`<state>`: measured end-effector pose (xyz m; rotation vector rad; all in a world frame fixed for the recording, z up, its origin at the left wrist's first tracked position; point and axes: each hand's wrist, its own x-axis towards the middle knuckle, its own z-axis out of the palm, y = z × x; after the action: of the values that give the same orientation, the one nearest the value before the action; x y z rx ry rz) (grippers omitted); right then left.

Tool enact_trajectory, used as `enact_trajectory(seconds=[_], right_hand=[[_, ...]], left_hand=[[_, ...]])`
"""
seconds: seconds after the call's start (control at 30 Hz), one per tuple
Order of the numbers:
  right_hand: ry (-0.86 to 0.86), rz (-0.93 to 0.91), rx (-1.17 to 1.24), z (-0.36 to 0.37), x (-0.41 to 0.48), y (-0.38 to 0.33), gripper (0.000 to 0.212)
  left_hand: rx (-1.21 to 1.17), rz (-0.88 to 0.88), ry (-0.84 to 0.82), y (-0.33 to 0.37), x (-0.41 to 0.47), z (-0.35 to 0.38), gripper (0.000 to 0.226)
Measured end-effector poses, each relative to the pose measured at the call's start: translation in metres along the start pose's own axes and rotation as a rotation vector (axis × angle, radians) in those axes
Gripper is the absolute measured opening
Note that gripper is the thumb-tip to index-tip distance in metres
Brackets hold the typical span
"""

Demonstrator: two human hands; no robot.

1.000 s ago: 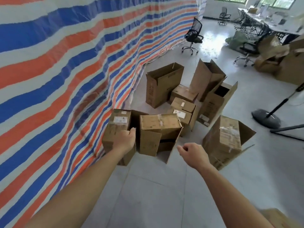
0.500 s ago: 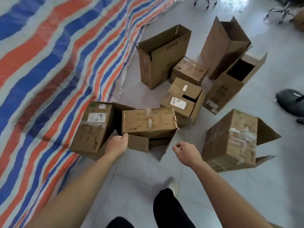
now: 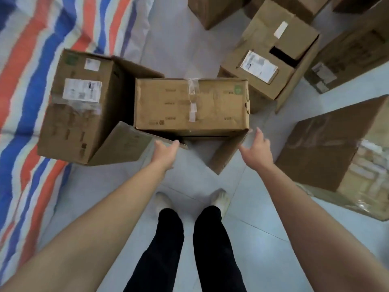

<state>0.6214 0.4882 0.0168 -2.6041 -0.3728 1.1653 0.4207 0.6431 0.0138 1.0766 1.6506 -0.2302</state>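
The left hand and right hand were wide open, holding nothing, right beside the middle cardboard box. It sat on the floor, not picked up yet.

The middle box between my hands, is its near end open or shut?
Open: on the middle box, near flaps splay outward, showing a dark gap.

Matt cardboard box, glossy tape; seemingly smooth floor.

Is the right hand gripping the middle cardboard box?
No, the right hand is spread open beside the near right corner of the middle box, not curled round it.
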Motion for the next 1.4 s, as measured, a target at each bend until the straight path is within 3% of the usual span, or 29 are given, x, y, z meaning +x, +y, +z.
enact_trajectory(seconds=[0.17,0.23,0.33,0.43,0.53,0.6,0.7,0.77,0.83,0.9,1.03,1.17,1.23,1.33,1.4], right_hand=[[0.156,0.037,0.067,0.027,0.063,0.005,0.071],[0.126,0.020,0.044,0.033,0.077,0.007,0.069],[0.097,0.024,0.035,0.046,0.073,0.010,0.048],[-0.092,0.111,-0.035,0.061,0.052,0.026,0.034],[-0.371,-0.077,-0.553,0.065,0.027,0.041,0.038],[-0.231,-0.237,-0.696,0.066,0.021,0.047,0.052],[0.195,-0.279,-0.320,0.055,0.023,0.041,0.048],[0.308,-0.218,-0.099,0.044,0.043,0.036,0.055],[0.147,-0.136,0.025,0.036,0.061,0.032,0.085],[0.008,-0.098,0.082,0.039,0.067,0.033,0.098],[0.093,0.018,-0.049,0.048,0.047,0.055,0.074],[-0.007,0.091,-0.357,0.059,0.007,0.094,0.068],[-0.242,0.011,-0.489,0.071,-0.009,0.108,0.063],[-0.771,-0.016,-0.675,0.089,-0.022,0.106,0.072],[-0.893,-0.016,-0.744,0.094,-0.023,0.098,0.089]], left_hand=[[-0.316,-0.147,-0.016,0.008,0.055,0.011,0.099],[-0.362,-0.148,-0.063,0.012,0.070,0.011,0.098],[-0.395,-0.156,-0.042,0.016,0.082,0.011,0.099],[-0.401,-0.202,0.037,0.017,0.083,0.015,0.111],[-0.324,-0.229,0.101,0.011,0.084,0.015,0.123],[-0.263,-0.216,0.122,0.004,0.086,0.013,0.128],[-0.261,-0.187,0.142,0.002,0.088,0.016,0.123],[-0.260,-0.159,0.156,0.003,0.086,0.022,0.120],[-0.240,-0.125,0.166,0.001,0.082,0.029,0.120],[-0.226,-0.106,0.173,-0.003,0.078,0.037,0.119],[-0.196,-0.039,0.119,-0.018,0.072,0.051,0.117],[-0.021,0.108,-0.006,-0.026,0.066,0.068,0.113],[0.081,0.199,-0.098,-0.020,0.067,0.075,0.113],[0.421,0.342,-0.269,-0.008,0.066,0.078,0.104],[0.661,0.511,-0.270,-0.010,0.061,0.079,0.086]])
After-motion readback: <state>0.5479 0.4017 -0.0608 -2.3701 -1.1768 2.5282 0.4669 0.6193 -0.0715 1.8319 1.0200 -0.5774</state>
